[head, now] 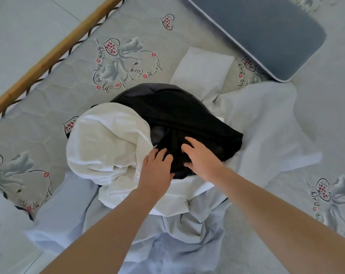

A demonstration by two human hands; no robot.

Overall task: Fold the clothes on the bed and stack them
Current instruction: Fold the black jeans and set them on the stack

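Observation:
A crumpled black garment (179, 115) lies on top of a heap of clothes in the middle of the bed. A cream-white garment (106, 143) bulges beside it on the left, and pale blue-white clothes (266, 125) spread under and to the right of it. My left hand (156, 171) has its fingers curled into the near edge of the black garment. My right hand (201, 155) lies on the black cloth with its fingers spread and bent, pressing into it. A folded white piece (203, 70) rests behind the heap.
The mattress (55, 107) has a grey quilted cover printed with flowers and hearts. A bamboo bed rail (55, 52) runs along the upper left. A grey-blue pillow (266, 30) lies at the top right. More pale cloth (167, 244) hangs near my body.

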